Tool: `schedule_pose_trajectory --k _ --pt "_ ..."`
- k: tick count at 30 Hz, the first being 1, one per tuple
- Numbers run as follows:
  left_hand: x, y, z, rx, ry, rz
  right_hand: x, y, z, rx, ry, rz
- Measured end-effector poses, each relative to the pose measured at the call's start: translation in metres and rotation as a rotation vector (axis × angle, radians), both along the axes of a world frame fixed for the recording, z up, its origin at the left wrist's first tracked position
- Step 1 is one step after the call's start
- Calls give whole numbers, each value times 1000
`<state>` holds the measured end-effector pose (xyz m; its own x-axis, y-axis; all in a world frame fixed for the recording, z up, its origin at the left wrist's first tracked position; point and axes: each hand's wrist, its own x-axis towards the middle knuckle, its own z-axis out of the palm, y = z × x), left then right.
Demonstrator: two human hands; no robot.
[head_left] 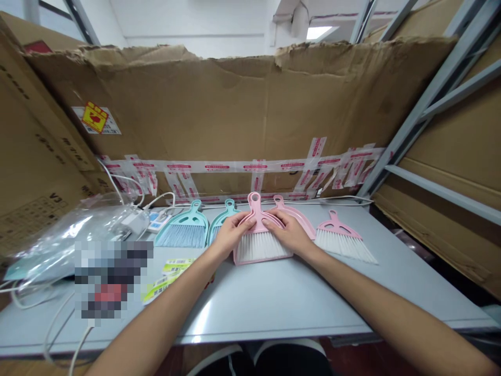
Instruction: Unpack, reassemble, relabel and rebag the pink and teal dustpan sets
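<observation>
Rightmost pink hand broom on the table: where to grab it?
Come down from above and pinch the looped handle of the pink hand broom. It lies flat on the table, handle pointing away; that rigid plastic stands clear, unlike the soft bristles.

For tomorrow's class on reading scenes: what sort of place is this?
Likely a packing or stock room: taped cardboard sheets, grey metal shelving, and small plastic hand brushes laid out on a work table.

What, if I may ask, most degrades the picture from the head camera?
In the head view, glare whitens the table, the wide lens bends the metal shelf frame, and a pixelated patch hides whatever lies beside the plastic bag.
</observation>
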<state>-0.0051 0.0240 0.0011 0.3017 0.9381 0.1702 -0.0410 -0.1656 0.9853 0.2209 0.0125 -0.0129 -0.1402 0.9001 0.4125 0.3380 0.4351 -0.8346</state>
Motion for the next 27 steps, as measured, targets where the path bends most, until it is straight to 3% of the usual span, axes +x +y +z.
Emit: schedule_pose_trajectory --k 7,17,27 --pt "0 -2 3 120 89 8 -10 -7 -4 46 107 -36" --pt "0 -17 18 245 177 71 -16 -14 -3 49 148 1" --pt "0 -17 17 279 237 107 -16 -15 -2 48 168 -2"
